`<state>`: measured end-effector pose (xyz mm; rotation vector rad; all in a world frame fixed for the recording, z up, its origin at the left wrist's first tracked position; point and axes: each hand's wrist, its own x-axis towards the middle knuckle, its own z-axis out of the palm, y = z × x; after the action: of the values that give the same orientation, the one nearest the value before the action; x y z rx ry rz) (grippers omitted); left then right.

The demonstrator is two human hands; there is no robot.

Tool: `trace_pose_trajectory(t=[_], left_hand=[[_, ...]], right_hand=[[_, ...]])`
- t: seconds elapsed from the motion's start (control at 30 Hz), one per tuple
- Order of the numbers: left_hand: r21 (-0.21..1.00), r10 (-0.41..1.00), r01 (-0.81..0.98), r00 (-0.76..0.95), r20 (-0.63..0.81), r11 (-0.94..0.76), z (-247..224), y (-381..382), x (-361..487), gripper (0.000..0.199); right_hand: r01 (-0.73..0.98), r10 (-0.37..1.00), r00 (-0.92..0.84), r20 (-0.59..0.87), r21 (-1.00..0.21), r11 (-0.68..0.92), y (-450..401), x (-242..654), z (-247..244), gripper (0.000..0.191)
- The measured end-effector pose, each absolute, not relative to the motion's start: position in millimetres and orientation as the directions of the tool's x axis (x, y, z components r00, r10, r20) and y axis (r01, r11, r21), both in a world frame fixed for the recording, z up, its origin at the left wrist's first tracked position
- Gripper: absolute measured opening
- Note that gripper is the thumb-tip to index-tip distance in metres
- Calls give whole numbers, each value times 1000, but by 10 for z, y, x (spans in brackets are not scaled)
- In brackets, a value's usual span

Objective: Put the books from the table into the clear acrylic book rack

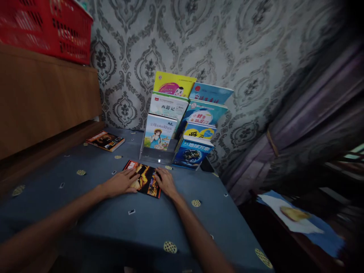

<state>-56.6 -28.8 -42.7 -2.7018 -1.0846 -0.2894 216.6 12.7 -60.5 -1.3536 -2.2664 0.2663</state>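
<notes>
A thin book (146, 178) with a black, orange and yellow cover lies flat on the blue table cover (105, 220). My left hand (122, 182) rests on its left side, fingers spread. On its right edge lies my right hand (166, 182), the fingers apart and lying on the cover. Just behind the book stands a clear display rack (156, 154) with several books in two columns. The front books are one with a girl on its cover (159, 132) and a blue one with a globe (192, 152).
Another dark book (105, 140) lies at the back left, beside a wooden cabinet (48, 102) with a red basket (48, 30) on top. A purple curtain (256, 151) hangs at the right, above a blue and white cloth (301, 220). Patterned wallpaper is behind.
</notes>
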Motion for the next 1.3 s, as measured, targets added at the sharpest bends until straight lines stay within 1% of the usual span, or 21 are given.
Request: trace_pose_trajectory(t=[0.1,0.17,0.27,0.37,0.43,0.5,0.6,0.67,0.7,0.77,0.83,0.87,0.93,1.0,1.1,1.2,1.3], left_hand=[[-249,618,663,749,238,-706,-491,-278,-552,60],[-288,602,650,760,244,-703,-512,-294,-541,52],[-311,605,661,750,267,-683,-489,-330,-519,42],[-322,604,658,753,262,-680,-417,-367,-504,38],[-306,602,655,755,259,-691,-366,-389,-504,37],[-261,618,672,740,266,-693,-327,-407,-514,37],[-137,686,745,658,311,-653,-300,-421,-545,40],[-33,738,800,568,364,-600,-292,-425,-571,42],[17,757,818,524,390,-575,-286,-429,-583,43],[112,776,827,458,434,-551,-266,-443,-600,44],[209,785,810,411,464,-548,-226,-466,-603,42],[266,793,795,385,472,-545,-195,-477,-601,40],[390,817,758,313,484,-522,-107,-485,-595,40],[512,841,709,219,494,-485,13,-465,-591,42],[647,859,620,88,504,-444,204,-387,-595,47],[770,884,494,-3,467,-405,320,-293,-597,53],[882,931,332,-33,365,-334,318,-226,-582,54]], right_hand=[[770,863,-393,316,-399,497,137,2172,-601,41],[763,861,-398,317,-407,502,150,2175,-600,41],[737,863,-389,324,-453,502,162,2173,-597,40],[691,864,-371,342,-519,502,152,2170,-579,36],[667,864,-363,350,-550,503,140,2177,-556,34],[644,865,-358,351,-577,501,133,2195,-527,37],[613,876,-338,344,-626,482,143,2234,-489,54],[571,893,-302,333,-688,449,157,2250,-476,66],[515,910,-276,310,-752,412,162,2250,-474,68],[348,944,-242,225,-888,301,166,2235,-473,67],[165,959,-258,114,-973,160,159,2205,-466,63],[86,957,-285,63,-992,90,151,2191,-457,61],[-69,942,-336,-7,-997,-32,132,2175,-419,59],[-223,930,-367,-30,-967,-119,108,2181,-357,59],[-358,923,-384,30,-926,-119,56,2197,-249,59],[-404,895,-438,83,-908,-114,-24,2163,-187,54],[-348,847,-526,78,-928,-131,-104,2084,-204,46]])
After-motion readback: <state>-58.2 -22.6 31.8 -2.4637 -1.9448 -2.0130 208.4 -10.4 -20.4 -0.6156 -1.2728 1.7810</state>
